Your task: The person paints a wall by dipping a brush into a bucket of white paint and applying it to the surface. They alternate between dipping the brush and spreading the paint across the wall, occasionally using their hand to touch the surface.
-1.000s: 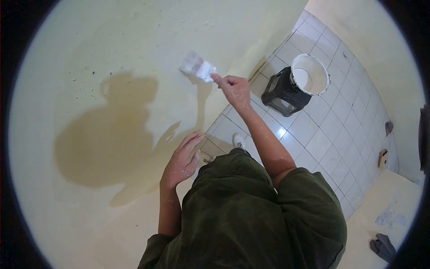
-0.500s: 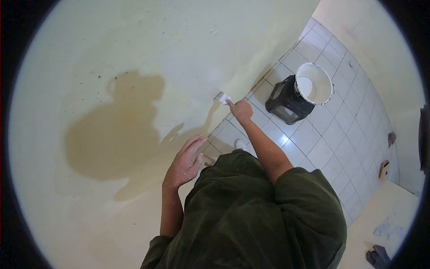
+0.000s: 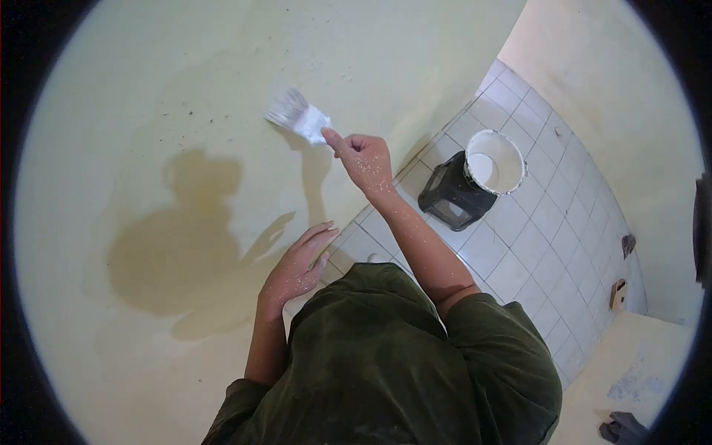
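My right hand is closed around the handle of a wide paint brush, which is coated in white. The bristles point up and left, close to the pale yellow-green wall; whether they touch it I cannot tell. White specks cover the back of this hand and the forearm. My left hand holds nothing, its fingers stretched out and the thumb apart, near the wall's lower part. Shadows of my head, body and hands fall on the wall.
A white-rimmed bucket rests on a black stool on the tiled floor, right of my right arm. Farther right lie a small brown object and a dark cloth.
My right hand has moved up and left with the brush, away from the wall's bottom edge. The left hand has shifted slightly left and stays spread. The view has shifted a little.
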Demonstrator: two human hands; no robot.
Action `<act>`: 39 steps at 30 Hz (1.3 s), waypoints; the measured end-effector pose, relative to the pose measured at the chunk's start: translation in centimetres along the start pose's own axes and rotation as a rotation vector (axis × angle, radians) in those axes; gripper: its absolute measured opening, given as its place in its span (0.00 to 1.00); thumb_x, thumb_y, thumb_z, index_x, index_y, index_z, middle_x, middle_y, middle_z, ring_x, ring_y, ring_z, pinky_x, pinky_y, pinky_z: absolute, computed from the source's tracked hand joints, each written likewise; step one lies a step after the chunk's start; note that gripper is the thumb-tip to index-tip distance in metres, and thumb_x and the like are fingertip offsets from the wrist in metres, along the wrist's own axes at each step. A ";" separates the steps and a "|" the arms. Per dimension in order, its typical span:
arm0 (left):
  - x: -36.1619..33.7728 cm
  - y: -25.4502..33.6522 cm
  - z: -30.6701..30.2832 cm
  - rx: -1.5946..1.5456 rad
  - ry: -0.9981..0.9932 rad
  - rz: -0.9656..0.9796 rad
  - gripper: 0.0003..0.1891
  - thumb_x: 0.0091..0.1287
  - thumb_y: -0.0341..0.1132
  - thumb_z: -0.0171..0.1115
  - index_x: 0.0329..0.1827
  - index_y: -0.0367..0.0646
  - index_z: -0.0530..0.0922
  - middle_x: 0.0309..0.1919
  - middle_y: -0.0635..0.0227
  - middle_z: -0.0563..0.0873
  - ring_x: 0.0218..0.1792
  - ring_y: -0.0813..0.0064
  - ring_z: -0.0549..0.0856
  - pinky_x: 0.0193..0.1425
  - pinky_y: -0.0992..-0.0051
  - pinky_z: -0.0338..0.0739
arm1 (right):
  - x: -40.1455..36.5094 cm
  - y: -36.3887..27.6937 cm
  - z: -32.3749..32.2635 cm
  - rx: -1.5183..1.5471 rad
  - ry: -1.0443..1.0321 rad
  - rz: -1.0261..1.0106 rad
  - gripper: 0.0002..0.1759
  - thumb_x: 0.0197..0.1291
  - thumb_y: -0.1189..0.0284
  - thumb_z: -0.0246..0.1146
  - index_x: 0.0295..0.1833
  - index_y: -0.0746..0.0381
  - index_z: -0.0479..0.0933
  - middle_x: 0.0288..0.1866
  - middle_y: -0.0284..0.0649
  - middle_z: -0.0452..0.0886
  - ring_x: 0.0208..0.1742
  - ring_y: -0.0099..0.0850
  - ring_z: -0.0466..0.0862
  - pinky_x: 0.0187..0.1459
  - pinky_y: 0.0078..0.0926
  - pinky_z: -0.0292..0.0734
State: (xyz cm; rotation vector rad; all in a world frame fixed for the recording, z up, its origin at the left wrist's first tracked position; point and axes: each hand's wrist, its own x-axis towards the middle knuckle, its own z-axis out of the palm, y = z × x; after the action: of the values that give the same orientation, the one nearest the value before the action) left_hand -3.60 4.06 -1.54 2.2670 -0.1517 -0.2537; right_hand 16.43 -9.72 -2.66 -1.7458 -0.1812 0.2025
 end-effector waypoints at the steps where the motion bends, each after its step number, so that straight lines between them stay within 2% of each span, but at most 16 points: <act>1: -0.1 0.3 0.0 -0.004 0.003 0.001 0.25 0.73 0.25 0.57 0.74 0.40 0.74 0.75 0.53 0.74 0.75 0.51 0.74 0.80 0.60 0.68 | 0.4 3.2 0.9 -0.047 -0.014 0.027 0.42 0.63 0.35 0.68 0.22 0.69 0.82 0.14 0.40 0.74 0.19 0.25 0.71 0.26 0.35 0.70; 3: -0.2 0.5 0.0 -0.012 0.011 -0.005 0.25 0.73 0.25 0.57 0.74 0.40 0.74 0.75 0.53 0.74 0.75 0.51 0.74 0.80 0.60 0.68 | 1.6 10.6 2.6 -0.142 -0.042 0.078 0.44 0.63 0.34 0.66 0.23 0.70 0.81 0.15 0.45 0.74 0.19 0.31 0.73 0.27 0.39 0.72; 5: -0.8 0.6 0.3 -0.025 0.013 -0.028 0.26 0.73 0.25 0.57 0.75 0.40 0.73 0.75 0.54 0.74 0.75 0.51 0.74 0.80 0.61 0.68 | 0.5 15.6 2.9 -0.262 -0.068 0.168 0.45 0.64 0.32 0.64 0.23 0.69 0.80 0.15 0.41 0.73 0.20 0.30 0.72 0.28 0.40 0.72; 7: -1.4 0.4 0.7 -0.044 0.009 -0.054 0.26 0.72 0.26 0.58 0.75 0.41 0.74 0.75 0.53 0.74 0.76 0.52 0.73 0.82 0.60 0.65 | -0.7 19.7 2.6 -0.420 -0.109 0.315 0.45 0.63 0.31 0.63 0.25 0.69 0.83 0.20 0.49 0.81 0.23 0.43 0.81 0.33 0.45 0.78; 10: -2.6 0.5 1.1 -0.055 0.025 -0.056 0.26 0.72 0.27 0.58 0.75 0.41 0.74 0.75 0.53 0.73 0.76 0.52 0.73 0.82 0.60 0.64 | -2.4 27.5 2.7 -0.616 -0.113 0.362 0.44 0.59 0.30 0.65 0.30 0.68 0.86 0.34 0.59 0.88 0.41 0.53 0.91 0.44 0.50 0.84; 13: -3.7 0.2 1.1 -0.052 0.038 -0.061 0.26 0.73 0.28 0.58 0.75 0.41 0.73 0.75 0.53 0.73 0.76 0.52 0.73 0.82 0.59 0.64 | -2.7 27.8 3.2 -0.674 -0.134 0.381 0.44 0.57 0.29 0.65 0.36 0.67 0.88 0.42 0.59 0.90 0.48 0.56 0.91 0.48 0.51 0.85; 14: -4.0 0.0 1.2 -0.055 0.038 -0.068 0.26 0.73 0.29 0.58 0.76 0.41 0.73 0.75 0.53 0.73 0.76 0.51 0.73 0.82 0.59 0.64 | -2.4 27.5 3.5 -0.653 -0.140 0.378 0.44 0.57 0.30 0.66 0.35 0.68 0.88 0.41 0.59 0.90 0.47 0.56 0.91 0.47 0.51 0.85; 18: -4.8 -0.8 1.9 -0.054 0.006 -0.078 0.26 0.74 0.30 0.58 0.75 0.41 0.73 0.76 0.53 0.73 0.76 0.51 0.73 0.82 0.59 0.64 | -0.7 12.4 1.6 -0.558 -0.113 0.272 0.44 0.57 0.30 0.65 0.29 0.68 0.88 0.31 0.59 0.88 0.39 0.55 0.91 0.43 0.49 0.85; 20: -4.8 -0.9 2.2 -0.062 -0.006 -0.069 0.26 0.74 0.30 0.58 0.75 0.40 0.74 0.76 0.53 0.73 0.76 0.51 0.73 0.82 0.59 0.64 | -0.7 5.6 0.1 -0.473 -0.095 0.183 0.43 0.58 0.31 0.67 0.23 0.68 0.84 0.19 0.50 0.82 0.24 0.47 0.85 0.33 0.44 0.80; 22: -4.6 -1.1 2.5 -0.065 -0.009 -0.037 0.26 0.74 0.30 0.58 0.75 0.40 0.73 0.76 0.53 0.73 0.76 0.51 0.73 0.82 0.59 0.64 | -1.4 0.2 -1.6 -0.287 -0.066 0.050 0.44 0.60 0.33 0.68 0.19 0.69 0.77 0.12 0.42 0.71 0.16 0.34 0.70 0.26 0.40 0.70; 25: -3.9 -0.8 3.1 -0.059 -0.015 -0.010 0.26 0.74 0.29 0.58 0.75 0.40 0.73 0.76 0.53 0.73 0.76 0.51 0.73 0.82 0.59 0.65 | -2.4 -5.7 -2.1 0.084 0.058 -0.131 0.46 0.62 0.36 0.69 0.17 0.70 0.71 0.12 0.37 0.65 0.18 0.27 0.61 0.24 0.38 0.63; 28: -3.3 0.2 3.4 -0.077 -0.010 0.003 0.26 0.74 0.28 0.57 0.75 0.40 0.73 0.77 0.53 0.73 0.76 0.52 0.73 0.82 0.59 0.65 | -2.0 -7.3 -2.0 0.152 0.064 -0.140 0.46 0.63 0.35 0.68 0.16 0.69 0.70 0.11 0.36 0.64 0.18 0.26 0.62 0.24 0.39 0.63; 31: -3.2 0.4 3.5 -0.071 0.010 0.036 0.27 0.71 0.25 0.57 0.75 0.41 0.73 0.76 0.53 0.73 0.75 0.51 0.73 0.81 0.60 0.67 | 0.5 -0.7 -0.2 -0.175 0.016 -0.109 0.46 0.61 0.33 0.67 0.18 0.69 0.76 0.12 0.37 0.69 0.18 0.27 0.67 0.25 0.37 0.67; 33: -3.2 0.4 3.5 -0.066 0.017 0.051 0.28 0.70 0.24 0.57 0.76 0.41 0.73 0.76 0.53 0.73 0.75 0.51 0.73 0.80 0.60 0.68 | 0.8 5.2 0.6 -0.163 -0.147 0.135 0.42 0.58 0.32 0.70 0.20 0.64 0.81 0.15 0.32 0.74 0.22 0.22 0.75 0.27 0.25 0.71; 37: -2.9 0.2 3.8 -0.076 -0.004 0.060 0.27 0.72 0.26 0.57 0.76 0.42 0.73 0.77 0.54 0.73 0.76 0.52 0.72 0.81 0.59 0.66 | -0.5 21.2 0.9 -0.649 -0.205 0.237 0.44 0.55 0.29 0.68 0.27 0.65 0.88 0.24 0.52 0.87 0.30 0.46 0.89 0.37 0.43 0.82; 39: -2.9 0.1 3.6 -0.077 -0.009 0.059 0.26 0.73 0.26 0.57 0.76 0.42 0.73 0.77 0.54 0.73 0.77 0.52 0.72 0.82 0.59 0.65 | -2.7 24.3 1.2 -0.678 -0.093 0.229 0.47 0.57 0.27 0.63 0.27 0.67 0.88 0.29 0.57 0.87 0.37 0.52 0.91 0.42 0.50 0.84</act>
State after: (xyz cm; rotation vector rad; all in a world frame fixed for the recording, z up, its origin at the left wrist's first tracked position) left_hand -7.28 1.91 -3.38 2.1811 -0.2103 -0.2348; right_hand 13.71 -13.68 -26.65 -2.4357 -0.1231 0.4252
